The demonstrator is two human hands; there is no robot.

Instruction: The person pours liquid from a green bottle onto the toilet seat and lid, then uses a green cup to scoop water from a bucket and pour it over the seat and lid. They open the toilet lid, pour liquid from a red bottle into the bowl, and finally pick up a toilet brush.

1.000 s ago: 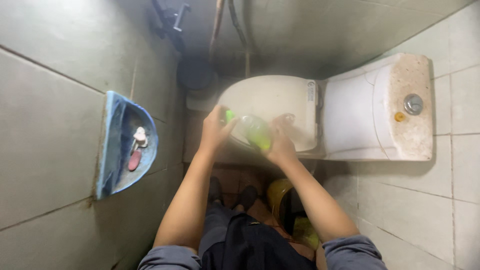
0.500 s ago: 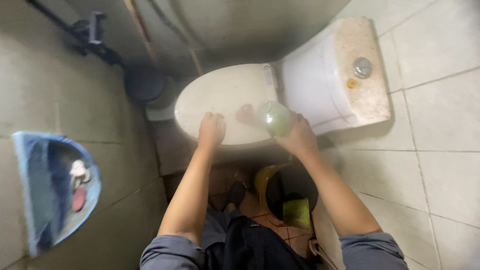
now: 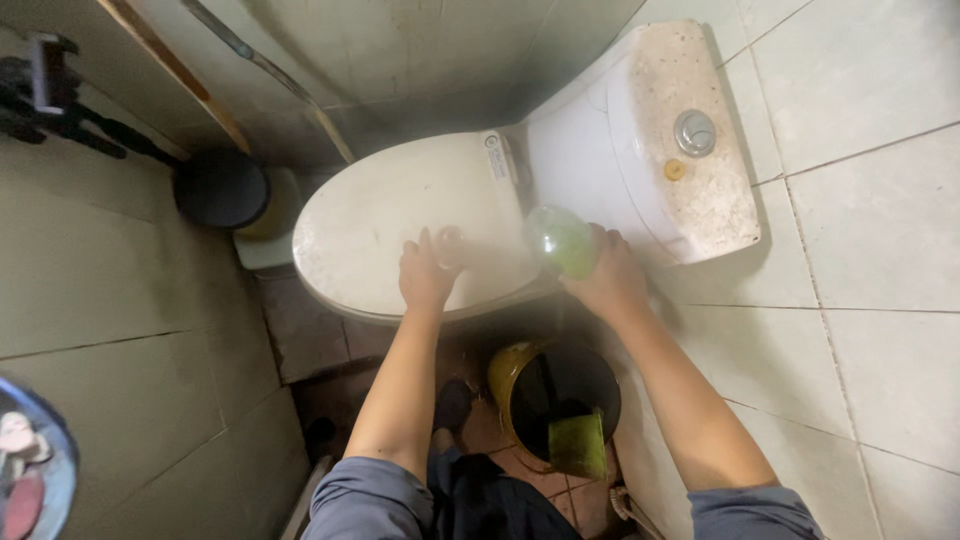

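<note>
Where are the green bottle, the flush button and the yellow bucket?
green bottle (image 3: 562, 240), head view, on its rounded body.
flush button (image 3: 694, 132), head view, on its metal centre.
yellow bucket (image 3: 503, 375), head view, on its left rim.

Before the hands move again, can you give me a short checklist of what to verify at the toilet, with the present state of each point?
1. Toilet lid closed flat: ok.
2. Right hand has a firm grip on the green bottle: ok.
3. Bottle cap on or off: cannot tell, it is hidden.
4. Left hand resting on the lid near its front edge: ok.
5. Yellow bucket standing upright on the floor below the right arm: ok.
6. Lid surface clean: not ok, marks show.
</note>
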